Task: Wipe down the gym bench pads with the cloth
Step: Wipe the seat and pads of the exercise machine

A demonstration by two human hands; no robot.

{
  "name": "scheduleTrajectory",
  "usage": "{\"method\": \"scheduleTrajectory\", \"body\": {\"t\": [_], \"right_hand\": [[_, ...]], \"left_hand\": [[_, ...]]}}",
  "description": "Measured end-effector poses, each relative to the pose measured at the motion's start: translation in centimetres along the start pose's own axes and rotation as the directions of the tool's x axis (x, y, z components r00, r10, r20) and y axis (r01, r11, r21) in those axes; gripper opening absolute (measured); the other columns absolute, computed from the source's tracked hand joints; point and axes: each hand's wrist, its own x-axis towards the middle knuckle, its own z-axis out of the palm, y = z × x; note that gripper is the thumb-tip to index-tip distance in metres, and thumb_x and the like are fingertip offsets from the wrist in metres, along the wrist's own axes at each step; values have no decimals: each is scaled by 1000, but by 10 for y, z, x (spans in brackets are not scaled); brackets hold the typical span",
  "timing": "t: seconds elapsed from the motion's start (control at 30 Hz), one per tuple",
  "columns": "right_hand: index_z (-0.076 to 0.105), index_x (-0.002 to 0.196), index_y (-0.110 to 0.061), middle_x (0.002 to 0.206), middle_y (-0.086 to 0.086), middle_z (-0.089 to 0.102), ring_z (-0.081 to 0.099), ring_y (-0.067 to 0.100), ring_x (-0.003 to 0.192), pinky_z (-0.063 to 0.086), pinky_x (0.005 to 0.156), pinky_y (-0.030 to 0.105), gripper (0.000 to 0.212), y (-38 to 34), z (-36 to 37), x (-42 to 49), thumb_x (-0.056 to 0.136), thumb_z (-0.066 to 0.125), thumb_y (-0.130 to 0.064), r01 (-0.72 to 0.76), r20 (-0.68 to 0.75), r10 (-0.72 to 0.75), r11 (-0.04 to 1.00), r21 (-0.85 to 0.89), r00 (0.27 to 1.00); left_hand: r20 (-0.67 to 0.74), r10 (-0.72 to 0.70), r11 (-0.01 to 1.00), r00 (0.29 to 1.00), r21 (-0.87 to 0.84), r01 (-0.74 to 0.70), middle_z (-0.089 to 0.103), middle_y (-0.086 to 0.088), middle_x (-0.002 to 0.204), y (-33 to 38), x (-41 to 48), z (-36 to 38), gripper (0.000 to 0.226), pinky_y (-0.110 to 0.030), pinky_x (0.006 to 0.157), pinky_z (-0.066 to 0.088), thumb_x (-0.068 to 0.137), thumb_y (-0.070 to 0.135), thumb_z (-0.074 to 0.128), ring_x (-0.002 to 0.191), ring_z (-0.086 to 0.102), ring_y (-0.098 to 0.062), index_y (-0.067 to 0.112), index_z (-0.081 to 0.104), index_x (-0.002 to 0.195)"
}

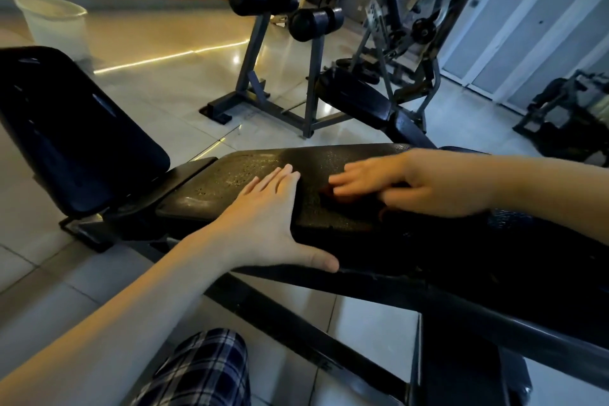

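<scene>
Nearest, at the bottom of the frame, a knee in blue-and-white plaid cloth (197,369) sits beside the black steel frame bar (296,316) of the bench. Just above it the left hand (263,217) lies flat on the black textured seat pad (237,181), fingers straight and together, thumb hooked over the pad's near edge, holding nothing. To its right the right hand (412,184) is smeared by motion over a small dark reddish cloth (329,196) at mid-frame. Most of the cloth is hidden, and I cannot tell whether those fingers pinch it or only press on it. The pad's long axis runs across the frame from the right edge toward centre left. Its left end points at the tilted dark rounded back pad (75,128) in the upper left. The likely trouble is that a loosely held cloth slides out or bunches on the grippy surface. A stroke leftward would also meet the braced left hand and leave the glinting speckles beyond it unwiped. Further off stand a grey steel machine (280,53) and a white plastic bucket (52,23).
</scene>
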Motion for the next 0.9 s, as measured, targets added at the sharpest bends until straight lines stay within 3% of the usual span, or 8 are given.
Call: {"method": "scheduleTrajectory", "body": {"t": [0.13, 0.23, 0.33, 0.43, 0.57, 0.67, 0.77, 0.9], "right_hand": [[40, 141, -39, 153, -17, 29, 27, 6, 140, 15, 117, 27, 49, 21, -17, 63, 100, 37, -13, -150, -49, 145, 983, -108, 988], [42, 142, -35, 152, -7, 35, 40, 15, 132, 26, 109, 26, 48, 29, -23, 93, 100, 36, -14, -202, -69, 195, 971, -131, 978], [44, 141, -34, 151, -3, 38, 43, 17, 130, 28, 112, 30, 49, 29, -23, 98, 99, 36, -11, -197, -70, 189, 972, -130, 979], [41, 142, -35, 154, -11, 30, 29, 11, 140, 17, 118, 30, 52, 16, -17, 73, 98, 36, -8, -134, -32, 131, 983, -129, 991], [35, 141, -46, 147, -35, 21, 9, -17, 135, -1, 111, 8, 56, -11, -2, 20, 98, 38, -8, 50, 58, -46, 996, -68, 997], [34, 139, -49, 144, -41, 20, 3, -26, 132, -3, 106, 1, 58, -20, 6, -1, 98, 40, -9, 112, 91, -109, 993, -29, 990], [39, 139, -46, 145, -38, 25, 8, -23, 132, 0, 102, -5, 55, -17, 2, 13, 98, 40, -9, 69, 76, -70, 997, 16, 995], [40, 140, -40, 152, -23, 27, 25, 0, 139, 13, 114, 20, 50, 4, -11, 68, 99, 37, -11, -74, 14, 74, 996, -48, 997]], "left_hand": [[44, -7, 997, 999, -75, 11, -11, 5, 164, -7, -1, -7, 120, -28, 117, -3, 65, 91, 36, 149, -5, -9, 23, -1, 156], [-15, -38, 980, 999, -198, 34, 4, 8, 164, -17, -6, -15, 100, -37, 121, 8, 72, 86, 24, 149, 8, -11, 31, 17, 155], [-63, -112, 987, 992, -121, 104, 15, 4, 163, -29, -8, -14, 101, -44, 122, 13, 71, 87, 21, 149, 14, -13, 29, 23, 154], [-70, -157, 979, 985, -146, 146, 18, 4, 162, -31, -9, -7, 97, -38, 120, 15, 73, 83, 23, 149, 16, -14, 29, 23, 154], [-79, -186, 971, 979, -169, 171, 13, 6, 163, -31, -7, -1, 98, -41, 122, 13, 70, 85, 19, 150, 11, -15, 35, 18, 155], [-51, -190, 970, 980, -161, 180, 9, 8, 164, -29, -7, -2, 100, -40, 122, 10, 67, 84, 17, 150, 8, -15, 37, 14, 155], [-31, -189, 964, 981, -195, 180, 8, 10, 163, -28, -7, -6, 101, -37, 120, 10, 64, 81, 20, 150, 8, -13, 38, 15, 155], [-22, -193, 956, 981, -230, 183, 7, 10, 164, -28, -8, -7, 98, -38, 120, 10, 67, 80, 24, 150, 6, -12, 37, 15, 154]]}}
